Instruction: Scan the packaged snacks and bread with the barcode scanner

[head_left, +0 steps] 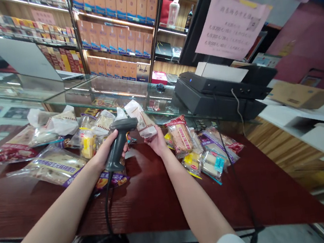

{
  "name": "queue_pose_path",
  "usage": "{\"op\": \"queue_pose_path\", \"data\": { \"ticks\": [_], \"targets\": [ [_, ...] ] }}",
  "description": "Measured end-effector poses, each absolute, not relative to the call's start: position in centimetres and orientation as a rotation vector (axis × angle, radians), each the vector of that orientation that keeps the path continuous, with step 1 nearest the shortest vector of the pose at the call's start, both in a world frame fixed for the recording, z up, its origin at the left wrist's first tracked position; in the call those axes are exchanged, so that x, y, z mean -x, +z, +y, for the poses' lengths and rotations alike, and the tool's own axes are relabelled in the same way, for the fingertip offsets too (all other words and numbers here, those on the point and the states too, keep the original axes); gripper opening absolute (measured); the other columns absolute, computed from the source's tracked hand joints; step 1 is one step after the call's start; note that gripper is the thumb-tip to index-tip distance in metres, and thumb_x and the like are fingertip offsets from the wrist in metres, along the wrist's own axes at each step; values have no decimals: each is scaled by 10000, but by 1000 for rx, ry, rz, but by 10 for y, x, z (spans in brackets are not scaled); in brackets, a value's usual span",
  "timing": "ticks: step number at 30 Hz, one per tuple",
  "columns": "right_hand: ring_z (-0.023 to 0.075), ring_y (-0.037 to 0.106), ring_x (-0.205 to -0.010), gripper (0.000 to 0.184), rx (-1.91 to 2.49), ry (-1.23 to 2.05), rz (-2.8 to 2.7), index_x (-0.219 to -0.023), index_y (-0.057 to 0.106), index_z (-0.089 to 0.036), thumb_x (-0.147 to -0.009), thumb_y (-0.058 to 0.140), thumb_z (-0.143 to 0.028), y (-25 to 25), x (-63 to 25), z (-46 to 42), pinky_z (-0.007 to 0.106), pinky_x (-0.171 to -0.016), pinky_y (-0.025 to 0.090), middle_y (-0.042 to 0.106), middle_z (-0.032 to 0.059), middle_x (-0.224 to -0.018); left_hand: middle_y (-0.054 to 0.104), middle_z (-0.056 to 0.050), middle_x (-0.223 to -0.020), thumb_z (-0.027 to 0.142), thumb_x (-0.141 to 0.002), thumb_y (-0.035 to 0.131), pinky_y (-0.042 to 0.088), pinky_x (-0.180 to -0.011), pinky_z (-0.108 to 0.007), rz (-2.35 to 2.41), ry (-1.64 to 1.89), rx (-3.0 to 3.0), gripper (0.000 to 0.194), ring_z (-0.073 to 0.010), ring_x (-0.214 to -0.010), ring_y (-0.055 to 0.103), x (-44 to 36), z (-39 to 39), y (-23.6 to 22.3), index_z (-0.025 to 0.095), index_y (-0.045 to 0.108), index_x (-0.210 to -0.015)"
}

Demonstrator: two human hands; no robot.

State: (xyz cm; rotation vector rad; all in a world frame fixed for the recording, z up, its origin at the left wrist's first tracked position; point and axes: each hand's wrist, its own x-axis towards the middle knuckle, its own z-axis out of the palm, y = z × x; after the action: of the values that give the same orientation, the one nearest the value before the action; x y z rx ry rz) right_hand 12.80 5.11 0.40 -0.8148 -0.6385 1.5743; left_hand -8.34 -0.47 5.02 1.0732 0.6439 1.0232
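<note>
A black corded barcode scanner (116, 148) is gripped in my left hand (107, 150), its head tilted up and toward the right. My right hand (156, 140) holds a small white paper-wrapped packet (143, 120) with brown stripes, close to the scanner's head. To the left lie several bagged snacks, among them a large clear bag of bread (55, 162) with a purple label and a yellow packet (88, 143). By my right wrist sits a pile of wrapped snacks, with a red-and-clear packet (179, 136) on top and a blue-labelled packet (214, 164) in front.
The dark red table (161, 202) meets a glass counter (115, 86) at the back. A black printer (221, 93) stands behind at the right, a laptop (23, 56) at the back left. The scanner's cord (106, 209) hangs over the front edge.
</note>
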Motion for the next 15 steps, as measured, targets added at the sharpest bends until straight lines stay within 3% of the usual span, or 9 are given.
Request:
{"op": "queue_pose_path", "data": {
  "ticks": [4,9,15],
  "targets": [
    [124,580,-510,427,824,1584,-646,-911,639,-181,-947,389,-525,4,-129,51,229,-507,503,677,32,-658,602,-36,-560,584,-876,501,543,-626,-259,644,1029,-1052,485,-136,-489,562,83,-5,50,137,690,-880],
    [126,574,-506,410,821,1578,-667,-917,635,-192,-952,384,-514,4,-130,51,235,-513,508,674,21,-651,601,-49,-562,605,-854,526,546,-637,-267,655,1016,-1030,492,-138,-503,565,84,-5,50,145,658,-740],
    [128,575,-503,430,814,1580,-652,-917,633,-179,-962,352,-501,4,-129,52,228,-503,501,665,23,-623,607,-47,-578,613,-842,544,548,-632,-270,660,998,-1042,487,-140,-515,575,85,-5,52,151,637,-721]
  ]
}}
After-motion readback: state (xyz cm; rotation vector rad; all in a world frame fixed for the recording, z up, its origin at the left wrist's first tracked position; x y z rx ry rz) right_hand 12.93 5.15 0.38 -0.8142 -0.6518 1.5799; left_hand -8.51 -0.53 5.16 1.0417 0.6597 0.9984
